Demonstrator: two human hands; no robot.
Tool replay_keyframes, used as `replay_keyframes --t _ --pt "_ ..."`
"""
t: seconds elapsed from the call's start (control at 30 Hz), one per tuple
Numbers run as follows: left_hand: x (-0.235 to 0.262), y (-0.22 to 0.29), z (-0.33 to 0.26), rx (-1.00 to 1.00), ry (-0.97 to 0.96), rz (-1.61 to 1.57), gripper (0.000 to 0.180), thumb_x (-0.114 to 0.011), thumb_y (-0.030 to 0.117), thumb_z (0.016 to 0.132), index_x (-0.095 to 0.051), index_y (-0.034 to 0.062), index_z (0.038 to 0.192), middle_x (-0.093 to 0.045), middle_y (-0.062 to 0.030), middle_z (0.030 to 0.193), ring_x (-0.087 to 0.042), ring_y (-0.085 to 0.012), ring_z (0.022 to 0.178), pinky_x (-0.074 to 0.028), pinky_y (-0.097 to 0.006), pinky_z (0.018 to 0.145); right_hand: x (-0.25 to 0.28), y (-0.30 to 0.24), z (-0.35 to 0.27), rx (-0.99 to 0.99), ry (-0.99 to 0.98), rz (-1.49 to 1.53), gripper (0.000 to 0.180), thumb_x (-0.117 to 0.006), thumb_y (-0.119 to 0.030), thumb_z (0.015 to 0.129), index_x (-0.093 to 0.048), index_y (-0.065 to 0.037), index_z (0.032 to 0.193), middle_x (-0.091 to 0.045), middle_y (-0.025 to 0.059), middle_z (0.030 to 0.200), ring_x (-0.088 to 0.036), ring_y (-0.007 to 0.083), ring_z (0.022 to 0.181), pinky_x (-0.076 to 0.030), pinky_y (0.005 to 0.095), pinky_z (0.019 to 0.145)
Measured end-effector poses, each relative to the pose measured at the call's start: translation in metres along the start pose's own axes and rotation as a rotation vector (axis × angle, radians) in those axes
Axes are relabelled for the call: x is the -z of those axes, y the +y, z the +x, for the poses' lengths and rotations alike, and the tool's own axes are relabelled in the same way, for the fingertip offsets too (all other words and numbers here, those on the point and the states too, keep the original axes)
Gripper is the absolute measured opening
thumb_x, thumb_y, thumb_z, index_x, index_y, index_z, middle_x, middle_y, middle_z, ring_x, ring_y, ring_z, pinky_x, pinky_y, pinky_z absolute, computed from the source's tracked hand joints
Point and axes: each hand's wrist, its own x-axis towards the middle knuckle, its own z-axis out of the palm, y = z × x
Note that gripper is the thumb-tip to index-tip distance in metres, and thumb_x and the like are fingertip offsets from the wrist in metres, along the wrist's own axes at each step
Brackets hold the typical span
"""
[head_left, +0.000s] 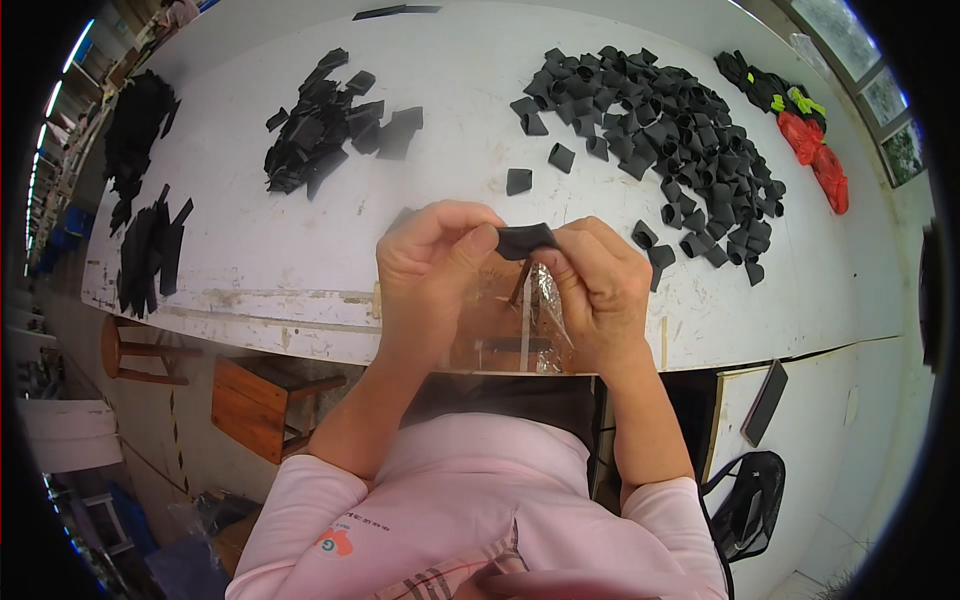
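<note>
Over the near edge of the white table, a small piece of black fabric [525, 241] is stretched between my two hands. My left hand [428, 258] pinches its left end between thumb and fingers. At the other end, the thumb and bent fingers of my right hand [608, 285] grip it. Beyond my right hand spreads a large heap of short black fabric loops [690, 140], a few lying apart. Further left lies a looser pile of flat black fabric pieces [310, 135]. Below my hands, a brown panel with clear plastic [545, 315] lies at the table edge.
Black strips [150, 255] and a dark bundle [138, 130] lie along the table's left side. A red plastic bag [815, 155] sits at the far right. Wooden stools [250, 408] stand below the left edge. A black bag [755, 505] hangs at the lower right.
</note>
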Motion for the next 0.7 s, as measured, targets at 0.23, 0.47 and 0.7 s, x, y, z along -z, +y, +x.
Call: replay_keyframes --t 0.23,0.47,0.7 --pt "-0.004 0.000 0.003 0.050 0.043 -0.176 0.008 -0.054 0.004 0.083 -0.058 -0.0012 0.087 -0.059 -0.0033 0.082 -0.052 -0.0079 0.076 -0.041 -0.020 0.071 0.010 -0.008 0.008 -0.068 -0.105 -0.066 0.009 -0.065 -0.004 0.069 -0.057 -0.002 0.072 -0.048 0.0063 0.060 -0.049 0.0201 0.054 -0.038 0.0309 0.046" --pt "-0.002 -0.001 -0.001 -0.012 0.001 -0.004 0.009 -0.053 0.000 0.082 -0.058 -0.0016 0.090 -0.058 -0.0035 0.085 -0.052 -0.0073 0.079 -0.041 -0.020 0.073 -0.001 0.000 -0.003 -0.009 0.000 -0.054 0.010 -0.066 -0.004 0.069 -0.056 -0.002 0.071 -0.050 0.0060 0.061 -0.049 0.0210 0.056 -0.038 0.0311 0.046" --pt "-0.007 0.006 0.014 -0.093 -0.237 0.325 0.009 -0.056 -0.002 0.079 -0.059 -0.0024 0.088 -0.057 -0.0055 0.085 -0.052 -0.0090 0.079 -0.043 -0.021 0.068 0.004 -0.010 -0.002 -0.053 -0.038 -0.073 0.007 -0.064 -0.005 0.072 -0.059 -0.002 0.076 -0.050 0.0072 0.061 -0.050 0.0210 0.054 -0.039 0.0303 0.047"
